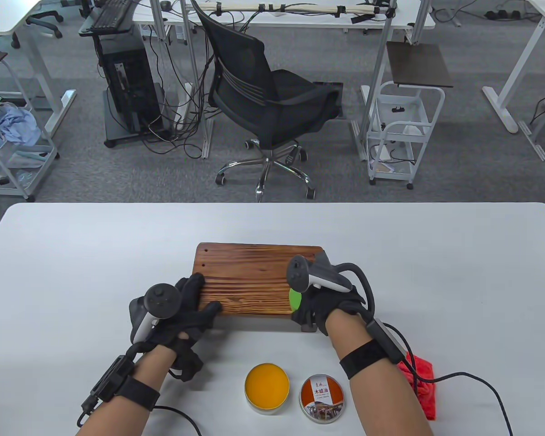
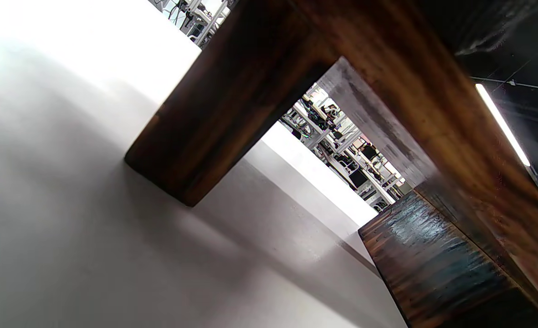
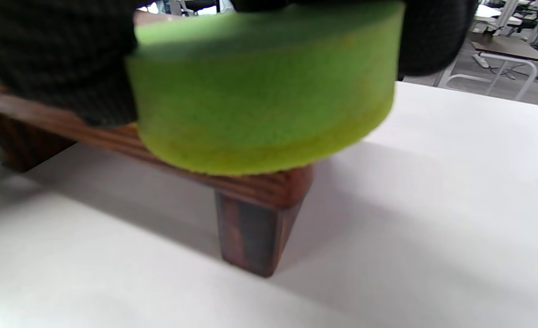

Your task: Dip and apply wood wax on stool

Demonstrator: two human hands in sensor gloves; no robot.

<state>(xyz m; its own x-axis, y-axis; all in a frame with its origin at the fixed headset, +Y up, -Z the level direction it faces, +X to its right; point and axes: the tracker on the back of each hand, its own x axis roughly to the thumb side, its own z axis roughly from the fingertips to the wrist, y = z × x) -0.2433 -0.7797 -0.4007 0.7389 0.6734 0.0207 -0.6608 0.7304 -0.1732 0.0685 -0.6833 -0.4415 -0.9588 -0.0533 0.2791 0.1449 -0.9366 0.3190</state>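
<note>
The stool (image 1: 254,279) stands mid-bench. The right hand (image 1: 327,304) grips a green sponge (image 3: 262,91) at its near right corner; the left hand (image 1: 186,313) lies flat-fingered, steadying it. Even strokes along the grain would serve best.

Stool (image 1: 254,279) stands mid-desk (image 1: 72,272); left hand (image 1: 186,313) rests on the stool's 8 o'clock corner, right hand (image 1: 327,304) sits at its 4 o'clock corner with the sponge (image 1: 295,298) in its grip, pressed on the top edge right above a leg (image 3: 255,237). At 6 o'clock from the stool, near the desk's front edge: open wax tin (image 1: 266,387), its lid (image 1: 323,398) just beside it at 3 o'clock. Cloth (image 1: 420,383) lies at 3 o'clock of the lid, under the right forearm's cable, well apart from the stool.
</note>
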